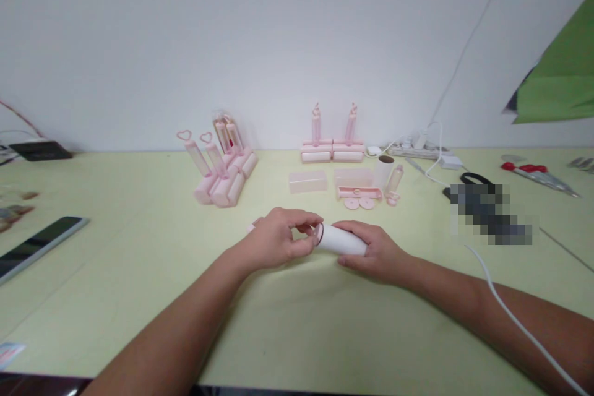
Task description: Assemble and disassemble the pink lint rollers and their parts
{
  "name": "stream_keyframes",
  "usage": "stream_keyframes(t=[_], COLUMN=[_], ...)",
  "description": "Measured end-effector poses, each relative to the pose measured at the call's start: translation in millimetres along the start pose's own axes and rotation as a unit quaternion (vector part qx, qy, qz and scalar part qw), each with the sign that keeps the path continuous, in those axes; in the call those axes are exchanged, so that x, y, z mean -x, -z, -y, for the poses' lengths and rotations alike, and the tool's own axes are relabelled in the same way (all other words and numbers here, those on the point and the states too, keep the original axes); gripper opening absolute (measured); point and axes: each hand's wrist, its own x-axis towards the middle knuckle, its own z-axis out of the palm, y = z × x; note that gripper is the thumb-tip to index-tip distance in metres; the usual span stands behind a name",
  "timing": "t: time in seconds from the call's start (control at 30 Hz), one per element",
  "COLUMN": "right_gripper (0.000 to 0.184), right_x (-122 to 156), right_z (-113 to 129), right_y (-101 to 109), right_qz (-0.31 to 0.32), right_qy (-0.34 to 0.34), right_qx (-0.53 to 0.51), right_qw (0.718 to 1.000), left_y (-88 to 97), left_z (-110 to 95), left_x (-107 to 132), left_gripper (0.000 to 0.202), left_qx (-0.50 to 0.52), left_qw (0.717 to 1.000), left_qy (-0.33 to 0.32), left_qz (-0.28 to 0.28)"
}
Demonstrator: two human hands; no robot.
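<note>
My right hand point(378, 253) is wrapped around the right end of a white paper roll point(342, 240), held tilted just above or on the table. At the roll's left end, a dark rim shows around a small pink round cap point(318, 234). My left hand point(283, 238) pinches that cap between thumb and fingers, against the roll's opening. Part of a pink piece point(254, 224) sticks out behind my left hand, mostly hidden by it.
Beyond my hands lie a clear cover point(308, 182), a pink tray point(359, 192), pink discs point(366, 203), another white roll point(383, 172) and a pink handle point(394, 180). Pink rollers with handles point(227, 185) stand at left, more point(332, 151) by the wall. A white cable point(510, 315) crosses my right arm.
</note>
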Motion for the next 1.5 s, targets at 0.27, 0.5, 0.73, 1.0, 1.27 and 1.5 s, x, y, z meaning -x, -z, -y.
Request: stream_keyframes(t=[0.27,0.5,0.73,1.0,1.27,1.5], right_gripper=[0.053,0.051,0.056,0.064,0.065,0.06], right_x=[-1.2,-4.2,-3.9,-6.3,-6.5,-2.6], right_z=[-5.3,-8.6,-6.4,-7.5,-8.8,-12.1], right_y=[-0.9,-1.1,0.0,-2.3,-1.8,-5.1], right_qz=[-0.089,-0.103,-0.098,-0.095,-0.106,-0.11], right_qy=[-0.049,-0.067,-0.106,-0.121,-0.094,-0.066], right_qx=[-0.103,-0.146,-0.173,-0.25,-0.187,-0.141], right_qw=[0.989,0.982,0.974,0.956,0.972,0.982], left_y=[-1.2,-6.3,-8.5,-26.0,-29.7,-23.2], left_z=[3.0,-13.5,-20.3,-19.0,-7.3,-0.2], left_x=[-1.3,3.3,2.6,-1.2,-3.6,-7.0], left_gripper=[0.038,0.037,0.032,0.019,0.012,0.033], left_qx=[0.012,-0.001,-0.043,-0.21,-0.229,-0.111], left_qw=[0.987,0.967,0.987,0.956,0.96,0.986], left_qy=[-0.12,-0.196,-0.152,-0.106,-0.065,0.109], left_qz=[-0.108,-0.163,-0.015,0.175,0.15,-0.067])
